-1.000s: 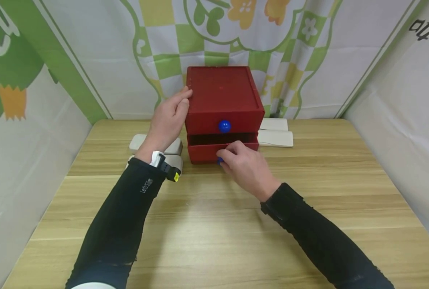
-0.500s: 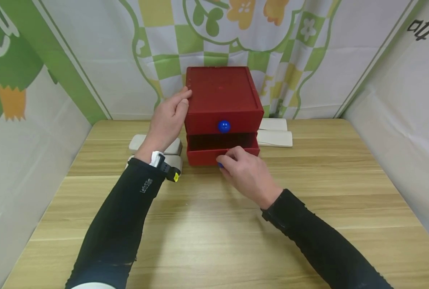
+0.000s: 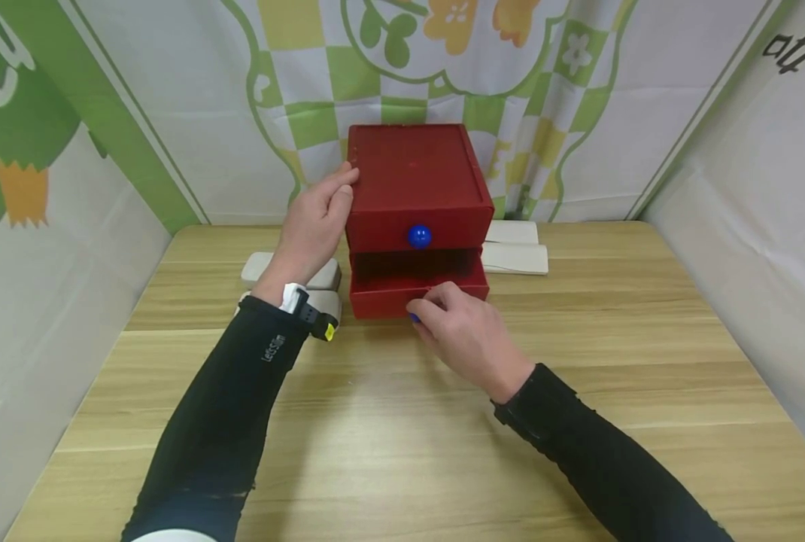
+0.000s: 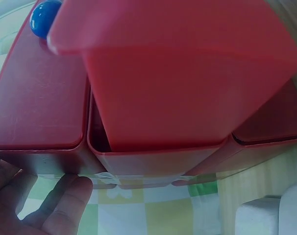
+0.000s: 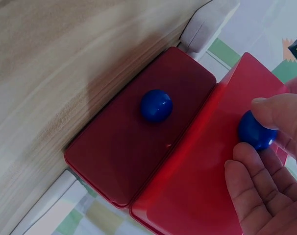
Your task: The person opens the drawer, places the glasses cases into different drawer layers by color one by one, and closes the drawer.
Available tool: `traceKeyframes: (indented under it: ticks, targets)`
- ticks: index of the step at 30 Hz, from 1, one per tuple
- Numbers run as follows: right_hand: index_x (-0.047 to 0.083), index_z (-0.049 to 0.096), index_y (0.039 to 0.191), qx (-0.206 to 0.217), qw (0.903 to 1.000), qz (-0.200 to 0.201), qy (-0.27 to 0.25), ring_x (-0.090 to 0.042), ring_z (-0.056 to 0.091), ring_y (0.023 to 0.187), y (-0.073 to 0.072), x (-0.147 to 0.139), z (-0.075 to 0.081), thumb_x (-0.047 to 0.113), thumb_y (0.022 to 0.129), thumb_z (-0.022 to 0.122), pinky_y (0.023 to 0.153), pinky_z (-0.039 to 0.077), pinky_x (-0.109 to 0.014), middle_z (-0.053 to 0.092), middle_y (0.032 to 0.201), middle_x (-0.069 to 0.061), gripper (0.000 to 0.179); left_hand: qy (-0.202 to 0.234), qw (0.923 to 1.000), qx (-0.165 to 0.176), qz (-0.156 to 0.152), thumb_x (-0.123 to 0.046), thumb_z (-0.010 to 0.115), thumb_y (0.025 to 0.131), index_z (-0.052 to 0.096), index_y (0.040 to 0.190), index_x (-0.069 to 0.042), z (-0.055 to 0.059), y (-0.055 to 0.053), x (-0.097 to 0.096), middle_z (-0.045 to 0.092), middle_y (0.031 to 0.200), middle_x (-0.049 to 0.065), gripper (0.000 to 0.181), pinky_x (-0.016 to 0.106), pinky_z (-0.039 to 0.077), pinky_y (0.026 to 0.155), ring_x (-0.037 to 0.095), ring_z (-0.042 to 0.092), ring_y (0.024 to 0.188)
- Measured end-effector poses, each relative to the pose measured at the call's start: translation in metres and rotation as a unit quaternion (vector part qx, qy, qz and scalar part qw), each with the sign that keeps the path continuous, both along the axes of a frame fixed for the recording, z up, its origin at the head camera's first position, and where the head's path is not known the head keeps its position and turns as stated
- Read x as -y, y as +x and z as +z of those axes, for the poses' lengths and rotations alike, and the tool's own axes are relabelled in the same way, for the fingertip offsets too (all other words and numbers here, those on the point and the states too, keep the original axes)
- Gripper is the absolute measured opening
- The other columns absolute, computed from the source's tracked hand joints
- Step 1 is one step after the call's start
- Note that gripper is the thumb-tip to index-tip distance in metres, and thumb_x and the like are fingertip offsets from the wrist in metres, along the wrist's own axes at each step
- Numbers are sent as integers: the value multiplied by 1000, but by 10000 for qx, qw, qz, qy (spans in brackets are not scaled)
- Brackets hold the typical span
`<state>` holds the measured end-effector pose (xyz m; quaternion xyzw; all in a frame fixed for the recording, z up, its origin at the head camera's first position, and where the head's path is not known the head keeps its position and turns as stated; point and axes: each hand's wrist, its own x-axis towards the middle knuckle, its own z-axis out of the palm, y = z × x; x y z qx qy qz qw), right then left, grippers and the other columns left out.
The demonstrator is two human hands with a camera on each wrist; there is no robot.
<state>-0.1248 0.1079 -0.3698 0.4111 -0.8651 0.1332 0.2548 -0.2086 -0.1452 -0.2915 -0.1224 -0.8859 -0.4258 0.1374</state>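
A red drawer cabinet (image 3: pixel 409 165) with blue ball knobs stands at the back of the table. My left hand (image 3: pixel 314 226) rests against its left side, fingers lying along the upper edge. My right hand (image 3: pixel 466 331) pinches the blue knob (image 5: pixel 251 129) of the middle drawer (image 3: pixel 378 302) between thumb and fingers. That drawer is partly pulled out, and the part of its inside that shows in the head view is dark. Above it the top drawer, with its knob (image 3: pixel 419 236), is closed. The right wrist view shows a closed bottom drawer (image 5: pixel 119 161), hidden in the head view.
White rounded blocks (image 3: pixel 324 303) lie left of the cabinet, partly under my left wrist. Flat white pieces (image 3: pixel 517 258) lie to its right. A patterned curtain (image 3: pixel 402 105) hangs right behind the cabinet. The wooden table (image 3: pixel 389 421) stretches toward me.
My right hand has drawn the middle drawer further out toward me, widening the gap below the top drawer. My left hand stays at the cabinet's side.
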Motion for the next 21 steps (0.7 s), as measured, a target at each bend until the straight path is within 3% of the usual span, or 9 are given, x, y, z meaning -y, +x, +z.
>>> traceKeyframes:
  ticks: [21]
  targets:
    - [10,74,116,-34,10000,-24,5,-19,68,86,11,-5,-2,20,88,86,73,63,-32,67,104,-9,33,-16,10000,5,26,-38,34,112,52,155,-17,-1,1,0,43,163,-6,52,34,32,125,8,37,151]
